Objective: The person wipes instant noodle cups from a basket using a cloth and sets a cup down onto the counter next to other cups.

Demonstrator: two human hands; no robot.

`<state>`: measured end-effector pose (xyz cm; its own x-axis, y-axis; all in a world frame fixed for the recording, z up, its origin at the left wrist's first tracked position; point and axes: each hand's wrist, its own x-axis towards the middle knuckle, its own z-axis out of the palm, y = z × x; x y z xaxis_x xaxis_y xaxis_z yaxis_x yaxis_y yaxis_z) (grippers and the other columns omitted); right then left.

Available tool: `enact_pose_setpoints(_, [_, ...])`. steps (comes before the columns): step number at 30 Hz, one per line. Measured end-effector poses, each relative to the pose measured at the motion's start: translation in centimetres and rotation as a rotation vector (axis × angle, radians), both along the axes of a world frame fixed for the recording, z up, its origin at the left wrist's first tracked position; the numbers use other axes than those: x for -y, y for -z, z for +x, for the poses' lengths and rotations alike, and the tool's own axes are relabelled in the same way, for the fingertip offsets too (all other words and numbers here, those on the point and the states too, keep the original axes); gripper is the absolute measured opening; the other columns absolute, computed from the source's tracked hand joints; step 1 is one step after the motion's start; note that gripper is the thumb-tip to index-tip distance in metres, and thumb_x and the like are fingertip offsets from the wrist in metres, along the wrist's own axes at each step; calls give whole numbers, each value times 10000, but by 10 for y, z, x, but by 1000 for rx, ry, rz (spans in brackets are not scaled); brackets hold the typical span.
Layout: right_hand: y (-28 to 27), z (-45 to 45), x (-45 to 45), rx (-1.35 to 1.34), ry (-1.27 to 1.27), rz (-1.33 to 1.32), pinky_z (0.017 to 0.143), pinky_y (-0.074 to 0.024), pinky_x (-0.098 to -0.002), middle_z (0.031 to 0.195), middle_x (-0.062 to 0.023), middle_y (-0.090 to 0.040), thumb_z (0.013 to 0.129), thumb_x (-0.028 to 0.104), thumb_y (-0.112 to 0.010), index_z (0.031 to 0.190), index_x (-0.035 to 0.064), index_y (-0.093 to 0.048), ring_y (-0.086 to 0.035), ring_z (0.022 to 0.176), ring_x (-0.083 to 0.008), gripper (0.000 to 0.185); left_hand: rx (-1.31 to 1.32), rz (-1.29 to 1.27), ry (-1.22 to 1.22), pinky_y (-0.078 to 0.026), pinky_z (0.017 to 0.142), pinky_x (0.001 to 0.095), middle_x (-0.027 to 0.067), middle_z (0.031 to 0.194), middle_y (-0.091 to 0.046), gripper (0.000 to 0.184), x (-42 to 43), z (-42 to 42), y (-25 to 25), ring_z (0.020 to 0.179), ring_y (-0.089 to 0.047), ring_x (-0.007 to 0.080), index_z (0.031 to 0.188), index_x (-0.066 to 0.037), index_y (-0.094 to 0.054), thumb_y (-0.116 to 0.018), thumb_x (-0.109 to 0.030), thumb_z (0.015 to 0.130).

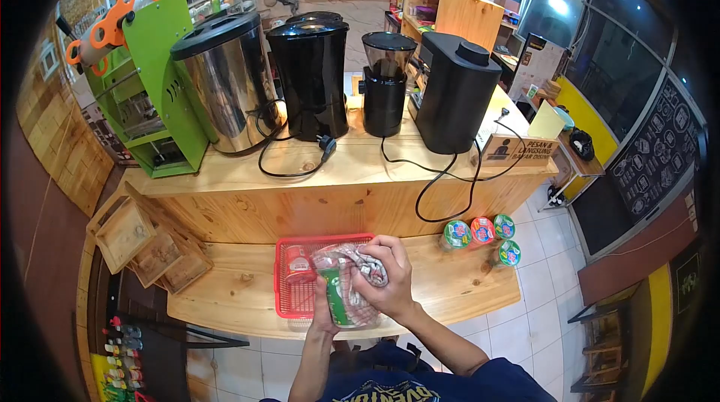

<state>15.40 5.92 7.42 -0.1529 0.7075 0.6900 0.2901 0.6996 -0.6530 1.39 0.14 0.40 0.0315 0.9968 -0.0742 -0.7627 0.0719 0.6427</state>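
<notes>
My left hand is closed around the side of a green cup with white markings, held over the front edge of the lower counter. In my right hand is a bunched checked cloth, pressed over the top and right side of the cup. The cloth and my fingers hide the cup's upper part. Just behind my hands is a red plastic basket, and a red cup lies inside it at the left.
Several sealed cups with green and red lids stand at the counter's right end. Wooden trays lean at the left. On the raised counter are a green cup sealer, a steel canister, black appliances and loose power cords.
</notes>
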Motion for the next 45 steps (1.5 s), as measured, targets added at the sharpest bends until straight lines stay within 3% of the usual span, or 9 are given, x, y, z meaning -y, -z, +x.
enact_pose_setpoints(6, [32, -5, 46, 33, -78, -36, 817, -536, -426, 1105, -161, -605, 689, 173, -839, 1081, 82, -696, -635, 969, -341, 428, 70, -38, -15, -574, 975, 452, 159, 1343, -622, 889, -4, -21, 6, 1174, -657, 277, 1440, -28, -480, -525, -751, 924])
enact_pose_setpoints(10, [32, -8, 46, 40, -97, -21, 809, -533, -433, 1090, -140, -616, 674, 194, -844, 1074, 99, -706, -629, 964, -337, 434, 85, -64, -35, -577, 964, 401, 123, 1286, -642, 807, -2, -31, 16, 1111, -678, 244, 1386, -50, -528, -526, -722, 940])
enact_pose_setpoints(17, [-5, -2, 2, -28, 4, -15, 812, -538, -414, 1076, -178, -591, 732, 73, -790, 1100, 41, -658, -636, 942, -325, 392, 39, -11, -46, -437, 1128, 444, 147, 1457, -538, 831, 1, 3, 9, 1312, -549, 279, 1475, -30, -458, -519, -670, 949])
enact_pose_setpoints(22, [34, -5, 48, -9, -85, -53, 822, -542, -426, 1093, -161, -601, 710, 156, -820, 1085, 77, -694, -641, 974, -335, 404, 52, -36, -179, -576, 917, 418, 116, 1228, -673, 778, -6, -18, 4, 1070, -679, 239, 1374, -57, -542, -471, -713, 961])
enact_pose_setpoints(30, [1, 1, 5, -24, -37, 18, 805, -541, -412, 1069, -167, -604, 723, 126, -803, 1079, 56, -681, -644, 950, -331, 383, 117, -19, -74, -554, 976, 408, 116, 1273, -660, 765, -2, -3, 20, 1119, -665, 235, 1356, -42, -553, -483, -695, 964])
enact_pose_setpoints(33, [-7, 0, -1, -21, 1, -5, 808, -538, -400, 1074, -181, -593, 740, 72, -785, 1093, 43, -663, -641, 942, -325, 374, 51, -32, -121, -541, 1000, 414, 115, 1289, -649, 772, 1, 14, -18, 1137, -656, 242, 1355, -41, -554, -484, -700, 959])
enact_pose_setpoints(37, [22, -6, 32, -23, -43, -39, 832, -538, -415, 1089, -178, -602, 728, 121, -812, 1088, 66, -684, -640, 974, -333, 386, 162, 20, -25, -546, 981, 430, 137, 1285, -650, 798, -7, -17, 22, 1141, -656, 259, 1382, -27, -526, -478, -702, 958])
enact_pose_setpoints(40, [39, -9, 57, 30, -128, -70, 848, -534, -437, 1104, -161, -614, 698, 189, -836, 1068, 97, -713, -633, 1006, -345, 401, 88, -39, -176, -570, 916, 402, 114, 1175, -688, 758, -9, -25, 1, 1043, -681, 238, 1305, -38, -583, -459, -703, 963])
enact_pose_setpoints(45, [12, -6, 17, -53, -70, -63, 834, -534, -412, 1082, -161, -608, 728, 138, -813, 1086, 70, -689, -635, 968, -329, 384, 104, -28, -94, -575, 899, 396, 97, 1170, -693, 762, -3, -15, 18, 1031, -686, 219, 1299, -48, -594, -471, -717, 954])
